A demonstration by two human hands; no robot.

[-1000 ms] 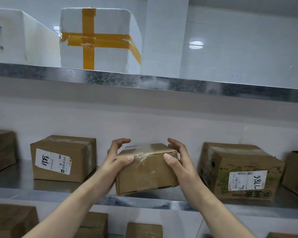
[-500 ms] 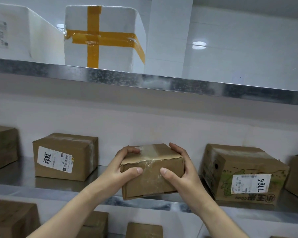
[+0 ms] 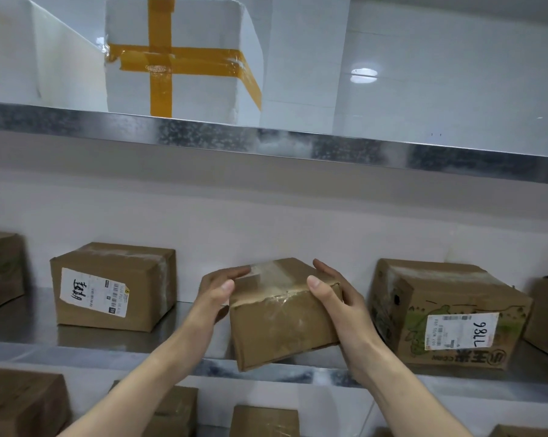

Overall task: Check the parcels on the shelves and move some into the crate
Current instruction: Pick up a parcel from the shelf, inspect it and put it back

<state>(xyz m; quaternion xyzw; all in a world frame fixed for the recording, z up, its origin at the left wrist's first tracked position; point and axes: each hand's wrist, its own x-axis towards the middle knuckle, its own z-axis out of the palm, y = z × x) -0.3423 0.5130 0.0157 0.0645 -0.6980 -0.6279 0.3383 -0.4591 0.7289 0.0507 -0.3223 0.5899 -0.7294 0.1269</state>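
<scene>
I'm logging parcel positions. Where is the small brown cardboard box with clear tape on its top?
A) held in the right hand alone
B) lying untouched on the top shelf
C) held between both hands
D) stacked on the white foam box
C: the left hand and the right hand grip opposite sides of the small brown cardboard box, which is tilted.

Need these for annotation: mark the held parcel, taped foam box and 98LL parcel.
held parcel [image 3: 282, 332], head view, front face.
taped foam box [image 3: 203, 93], head view, white front.
98LL parcel [image 3: 462, 331], head view, white label.
</scene>
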